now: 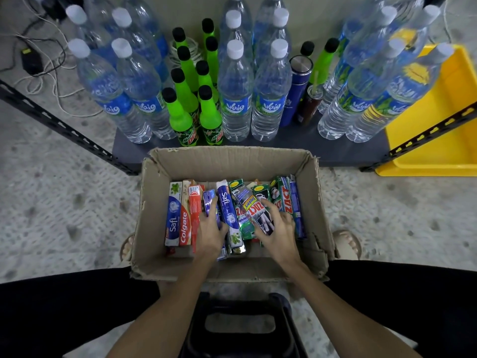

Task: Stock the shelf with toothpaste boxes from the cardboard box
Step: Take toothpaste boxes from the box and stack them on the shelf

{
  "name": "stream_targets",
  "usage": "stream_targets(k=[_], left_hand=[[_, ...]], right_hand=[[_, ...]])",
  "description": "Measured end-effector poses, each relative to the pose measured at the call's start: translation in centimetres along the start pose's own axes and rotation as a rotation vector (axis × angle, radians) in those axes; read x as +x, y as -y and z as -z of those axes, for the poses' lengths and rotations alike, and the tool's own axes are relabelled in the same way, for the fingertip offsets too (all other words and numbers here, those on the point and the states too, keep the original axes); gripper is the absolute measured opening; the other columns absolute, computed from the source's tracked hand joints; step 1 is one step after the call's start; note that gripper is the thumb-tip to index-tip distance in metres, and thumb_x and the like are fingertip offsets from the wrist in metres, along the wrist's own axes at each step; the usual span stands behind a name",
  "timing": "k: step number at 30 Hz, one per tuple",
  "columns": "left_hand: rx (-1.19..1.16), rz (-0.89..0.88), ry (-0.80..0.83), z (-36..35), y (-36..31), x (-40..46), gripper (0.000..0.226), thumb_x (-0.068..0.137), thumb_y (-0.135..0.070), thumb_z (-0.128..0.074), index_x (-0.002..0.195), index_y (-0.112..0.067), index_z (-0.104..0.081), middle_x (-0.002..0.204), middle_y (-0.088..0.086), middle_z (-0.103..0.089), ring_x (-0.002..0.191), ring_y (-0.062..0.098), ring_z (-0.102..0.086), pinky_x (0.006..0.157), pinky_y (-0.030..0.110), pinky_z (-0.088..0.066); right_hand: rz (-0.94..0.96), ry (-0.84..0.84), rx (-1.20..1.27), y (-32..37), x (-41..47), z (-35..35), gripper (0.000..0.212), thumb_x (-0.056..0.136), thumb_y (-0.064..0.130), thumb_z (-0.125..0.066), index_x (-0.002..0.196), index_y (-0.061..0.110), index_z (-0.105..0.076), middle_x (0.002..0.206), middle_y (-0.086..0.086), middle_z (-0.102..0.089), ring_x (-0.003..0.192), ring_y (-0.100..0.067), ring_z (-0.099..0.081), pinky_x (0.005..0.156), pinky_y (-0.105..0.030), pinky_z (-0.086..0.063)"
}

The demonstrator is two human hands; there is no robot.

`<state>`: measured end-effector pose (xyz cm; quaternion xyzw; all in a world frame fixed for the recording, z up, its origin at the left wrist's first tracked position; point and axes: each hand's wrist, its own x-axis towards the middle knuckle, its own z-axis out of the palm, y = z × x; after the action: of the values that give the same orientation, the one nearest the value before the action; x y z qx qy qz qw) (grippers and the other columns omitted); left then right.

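Both my hands are down in the cardboard box (pixel 312 202) on the floor, in front of the shelf (pixel 309 148). Left hand (pixel 210 232): fingers loosely curled round a blue toothpaste box (pixel 209 200). Right hand (pixel 280 228): fingers spread, tips on a black-and-white toothpaste box (pixel 259 215), thumb under its edge. Remaining boxes stand packed between the walls.

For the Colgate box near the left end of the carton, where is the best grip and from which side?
Come from above and pinch the Colgate box across its narrow long edges near mid-length. It stands on edge, wedged between a Safi box and a red box, so only its top face is free.
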<state>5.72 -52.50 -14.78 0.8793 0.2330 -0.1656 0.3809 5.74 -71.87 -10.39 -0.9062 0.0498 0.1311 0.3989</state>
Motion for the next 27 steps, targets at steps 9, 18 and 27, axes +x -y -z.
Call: stream_targets(k=[9,18,27], left_hand=[[-0.074,-0.044,-0.033,0.5,0.7,0.1,0.080,0.097,-0.011,-0.064,0.160,-0.034,-0.020,0.108,0.007,-0.065,0.073,0.007,-0.061,0.066,0.020,-0.053],[-0.233,-0.305,-0.069,6.8,-2.1,-1.3,0.073,0.094,-0.007,-0.061,0.152,-0.043,-0.037,0.096,0.017,-0.066,0.054,0.010,-0.046,0.049,0.028,-0.043],[-0.264,-0.571,0.080,19.3,-11.1,-4.0,0.046,0.103,-0.026,-0.058,0.143,-0.046,-0.050,0.128,-0.021,-0.067,0.103,0.005,-0.071,0.079,0.034,-0.061]], right_hand=[[-0.018,0.023,0.082,-0.4,0.3,0.0,0.078,0.087,0.027,-0.075,0.149,0.051,-0.034,0.133,0.005,-0.057,0.121,-0.015,-0.038,0.100,-0.043,-0.040],[0.075,-0.060,0.143,1.1,1.0,2.5,0.077,0.084,0.027,-0.078,0.150,0.044,-0.043,0.123,0.002,-0.056,0.119,-0.017,-0.043,0.106,-0.039,-0.042],[0.470,-0.291,0.128,10.3,2.4,13.6,0.057,0.073,0.018,-0.080,0.127,0.032,-0.071,0.101,0.030,-0.067,0.102,0.005,-0.055,0.092,-0.027,-0.047]])
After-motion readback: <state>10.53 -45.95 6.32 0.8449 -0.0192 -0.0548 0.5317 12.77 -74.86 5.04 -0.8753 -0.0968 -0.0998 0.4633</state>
